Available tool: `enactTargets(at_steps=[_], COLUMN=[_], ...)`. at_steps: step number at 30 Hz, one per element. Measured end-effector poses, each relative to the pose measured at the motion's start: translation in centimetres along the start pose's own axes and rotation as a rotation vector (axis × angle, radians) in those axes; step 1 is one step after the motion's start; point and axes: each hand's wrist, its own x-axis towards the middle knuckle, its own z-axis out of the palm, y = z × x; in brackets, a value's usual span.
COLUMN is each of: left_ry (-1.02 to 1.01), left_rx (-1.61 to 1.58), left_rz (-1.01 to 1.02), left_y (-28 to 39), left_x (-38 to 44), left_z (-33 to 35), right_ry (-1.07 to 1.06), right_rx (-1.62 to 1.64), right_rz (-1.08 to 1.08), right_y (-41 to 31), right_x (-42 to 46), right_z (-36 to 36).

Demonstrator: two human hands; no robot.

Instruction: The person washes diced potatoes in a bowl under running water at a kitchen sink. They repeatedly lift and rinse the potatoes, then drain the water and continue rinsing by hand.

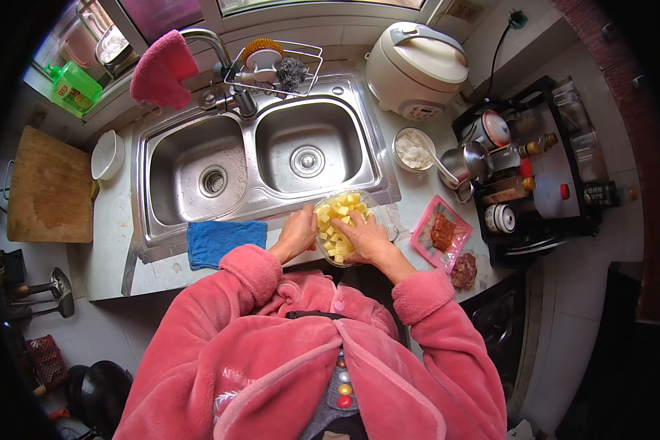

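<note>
Before me at the counter's front edge is a clear container (330,260) of pale yellow cubes (338,210), which look like diced potato. My left hand (298,233) grips the container's left rim. My right hand (369,237) lies over the right side, its fingers spread and touching the cubes; whether it holds any of them I cannot tell. Left of the container, a folded blue cloth (225,243) rests along the counter edge. To the right lies a pink-edged packet (441,234) with reddish-brown pieces on it, beside a piece of raw meat (464,271).
Behind the container is a steel double sink (250,195) with a faucet (245,102). A rice cooker (418,71) and a bowl of white rice-like food (413,149) stand to its right, near a black rack (481,212) of bottles. A wooden cutting board (49,187) leans at left.
</note>
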Motion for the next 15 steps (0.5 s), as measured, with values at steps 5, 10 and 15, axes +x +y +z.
enactTargets(at_steps=[5,10,15], left_ry=[0.002,0.004,-0.002], left_rx=[-0.010,0.021,0.026], left_rz=[-0.002,0.015,-0.003], left_y=[-0.1,0.1,0.7], left_x=[0.1,0.0,-0.2], left_z=[0.1,0.0,-0.3], right_ry=[0.291,0.388,0.493], right_rx=[-0.018,0.147,0.390], right_rz=[0.093,0.208,0.243], right_y=[-1.9,-1.9,-1.2], right_x=[0.9,2.6,2.7], right_z=[2.8,3.8,3.8])
